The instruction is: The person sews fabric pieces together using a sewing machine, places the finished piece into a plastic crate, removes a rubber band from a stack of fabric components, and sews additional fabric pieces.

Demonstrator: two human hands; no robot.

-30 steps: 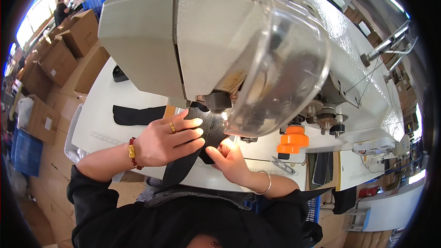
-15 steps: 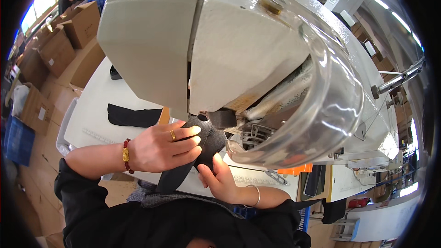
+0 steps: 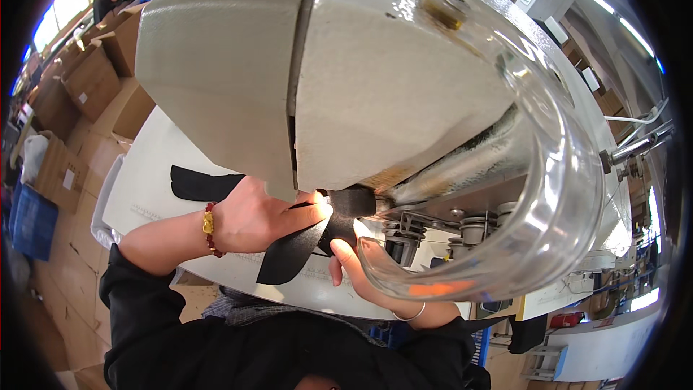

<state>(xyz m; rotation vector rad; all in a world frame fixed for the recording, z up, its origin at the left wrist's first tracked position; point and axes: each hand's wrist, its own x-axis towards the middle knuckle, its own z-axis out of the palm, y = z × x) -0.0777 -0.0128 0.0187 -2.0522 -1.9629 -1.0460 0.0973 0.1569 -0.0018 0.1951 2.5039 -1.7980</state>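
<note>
Well, left hand (image 3: pixel 254 218): one, fingers reaching over the worked black piece and touching it; from my feed I cannot tell whether they pinch it or only press.
Right hand (image 3: pixel 354 271): one, thumb and a finger at that piece's right edge, partly behind the guard; I cannot tell whether they are closed on it.
Worked black piece (image 3: pixel 291 256): one that I can make out, its upper end below the machine head, its rounded tail hanging toward the person; the number of layers escapes me.
Second black piece (image 3: pixel 204 184): one, lying left of the left hand on the white tabletop (image 3: pixel 170 150).
Machine head (image 3: pixel 216 79): one, pale, filling much of my view.
Clear guard (image 3: pixel 567 235): one, curved, right of the machine head.
Wrists: one red-beaded bracelet (image 3: pixel 209 230) at the left, one bangle (image 3: pixel 413 313) at the right.
Seated person (image 3: pixel 107 0): one, far upper left.
</note>
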